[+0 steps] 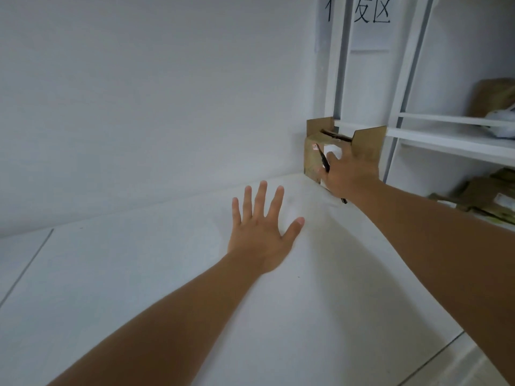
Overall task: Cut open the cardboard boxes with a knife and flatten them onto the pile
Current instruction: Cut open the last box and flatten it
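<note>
Right hand (348, 174), gripping the knife (324, 161), reaches onto the open cardboard box (315, 160) in the far bench (139, 274) corner; left hand (262, 235) splayed flat, released; risk: blade may nick fingers when hauling the box.

Two hands (262, 235), one box (315, 154), one knife (324, 161).

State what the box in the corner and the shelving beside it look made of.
Box: brown corrugated cardboard, matte; its open flaps show raw, dull edges. Shelving: smooth white-painted posts and boards, probably metal or coated wood; the look leaves it open.
</note>
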